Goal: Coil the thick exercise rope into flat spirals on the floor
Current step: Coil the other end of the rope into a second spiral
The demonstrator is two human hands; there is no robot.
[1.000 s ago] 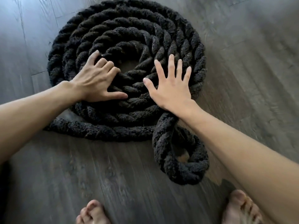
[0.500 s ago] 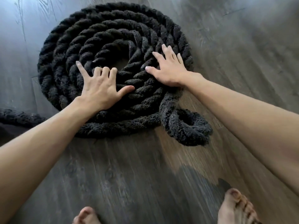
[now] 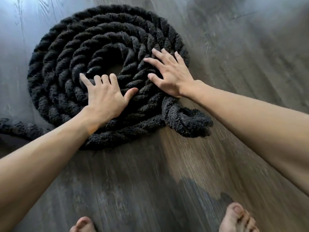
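A thick black braided rope [image 3: 55,57] lies in a flat spiral of several turns on the dark wood floor [image 3: 167,173]. My left hand [image 3: 104,97] presses flat on the near inner turns, fingers spread toward the spiral's small open centre. My right hand [image 3: 168,73] rests with spread fingers on the right side of the coil. A small loose loop of rope [image 3: 187,121] sticks out at the near right of the spiral. A free length of rope [image 3: 18,128] runs off to the left edge.
My bare feet show at the bottom, the left foot [image 3: 82,226] and the right foot [image 3: 238,218]. Bare plank floor lies all round the coil.
The view has shifted and my right hand slid from the near middle turns to the coil's right side. My left hand moved toward the centre. The small loop now lies nearer the coil.
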